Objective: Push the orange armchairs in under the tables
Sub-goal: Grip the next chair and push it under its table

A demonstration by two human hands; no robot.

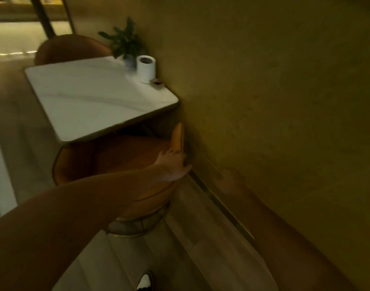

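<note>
A near orange armchair (116, 162) stands at the front edge of a white table (91, 97), its seat partly under the tabletop and its right side close to the wall. My left hand (173, 165) reaches across the backrest and grips the rim at the chair's right arm. My right hand (229, 181) is a blurred shape low against the wall, right of the chair and apart from it. A second orange armchair (71, 49) sits at the table's far side, tucked against it.
The olive wall (274, 91) runs along the right, with a skirting strip (219, 204) at floor level. On the table's wall side stand a white paper roll (146, 69), a potted plant (125, 43) and a small square dish (157, 83). My shoe (145, 281) shows below.
</note>
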